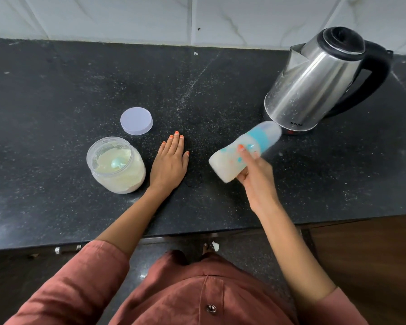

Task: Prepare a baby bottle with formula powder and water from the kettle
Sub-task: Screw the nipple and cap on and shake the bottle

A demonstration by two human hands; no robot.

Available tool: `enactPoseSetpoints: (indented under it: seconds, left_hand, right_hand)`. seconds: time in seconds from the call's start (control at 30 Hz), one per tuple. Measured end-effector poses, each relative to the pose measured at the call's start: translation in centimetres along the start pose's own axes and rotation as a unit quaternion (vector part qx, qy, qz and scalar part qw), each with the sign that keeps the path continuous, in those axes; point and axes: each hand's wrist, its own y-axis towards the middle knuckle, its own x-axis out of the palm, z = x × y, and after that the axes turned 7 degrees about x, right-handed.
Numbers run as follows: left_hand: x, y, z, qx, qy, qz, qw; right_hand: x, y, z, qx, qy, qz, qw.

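Right hand (256, 177) grips the tilted bottle (244, 152) at centre right; left hand (169, 160) lies flat, fingers straight, on the counter (56, 90).
The bottle, blurred and milky inside, points its capped top to the upper right, near the foot of the kettle (319, 83). An open powder jar (117, 165) with a scoop (117, 163) inside stands just left of the left hand; a round lid (136, 120) lies above it.

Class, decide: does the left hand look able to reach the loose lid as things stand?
Probably yes: the left hand lies flat, holding nothing, and only bare counter separates it from the lid.
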Motion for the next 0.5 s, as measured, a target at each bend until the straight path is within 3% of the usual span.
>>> enactPoseSetpoints:
  seconds: [0.07, 0.13, 0.3, 0.5]
  left_hand:
    - [-0.1, 0.0, 0.0, -0.001, -0.003, -0.001, 1.000]
    - [-0.1, 0.0, 0.0, -0.001, 0.000, -0.004, 1.000]
    - [0.0, 0.0, -0.1, 0.000, 0.001, 0.000, 1.000]
    - [-0.1, 0.0, 0.0, -0.002, -0.001, -0.005, 1.000]
  right_hand:
    - [-0.1, -0.8, 1.0, 0.017, -0.143, -0.044, 0.989]
    - [-0.5, -0.9, 1.2, 0.012, -0.177, -0.048, 0.983]
    - [-0.4, 0.4, -0.2, -0.005, 0.090, 0.027, 0.996]
    - [-0.6, -1.0, 1.1, 0.008, -0.187, -0.047, 0.981]
